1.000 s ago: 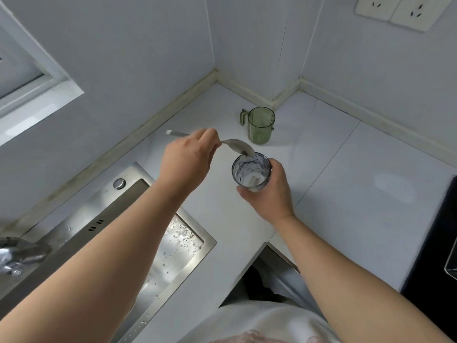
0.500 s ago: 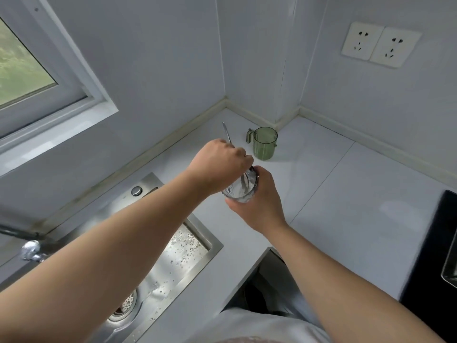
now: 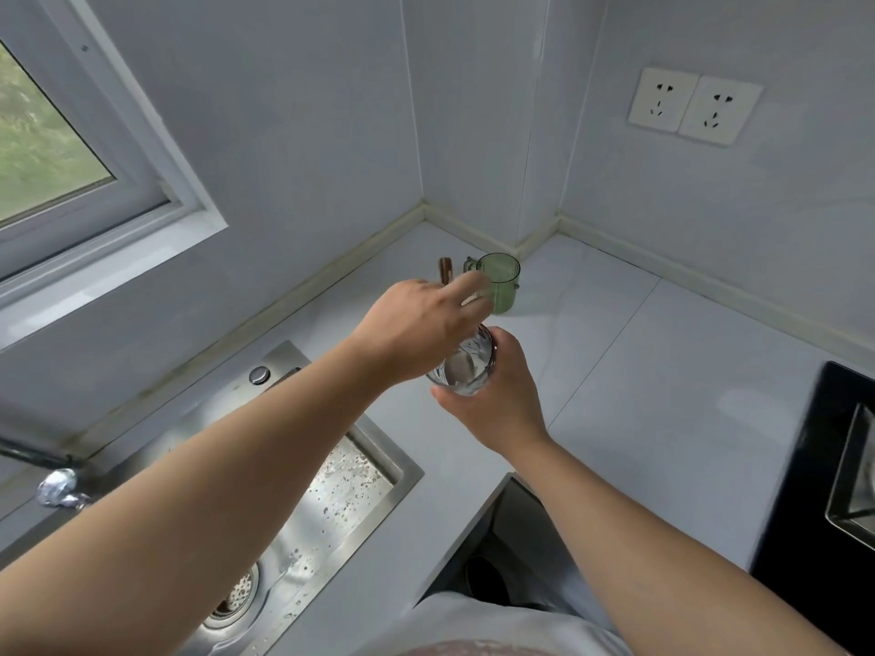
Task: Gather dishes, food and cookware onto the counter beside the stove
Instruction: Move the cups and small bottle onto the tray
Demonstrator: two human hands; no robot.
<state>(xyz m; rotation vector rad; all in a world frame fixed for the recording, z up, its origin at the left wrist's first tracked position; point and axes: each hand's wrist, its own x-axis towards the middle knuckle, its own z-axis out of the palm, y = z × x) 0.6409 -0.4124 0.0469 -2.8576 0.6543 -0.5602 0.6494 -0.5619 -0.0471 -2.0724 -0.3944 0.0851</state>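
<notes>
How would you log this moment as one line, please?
left hand: over glass, grip unclear | right hand: holds glass | green cup: upright on counter

Right hand (image 3: 497, 404) grips a clear glass (image 3: 466, 371), left hand (image 3: 416, 324) is blurry right over the glass, green cup (image 3: 499, 281) just behind it.

White tabletop (image 3: 663, 395): green cup (image 3: 504, 284) upright near back corner; steel sink (image 3: 412, 471) recessed at left; black cooktop (image 3: 795, 490) at right edge
</notes>
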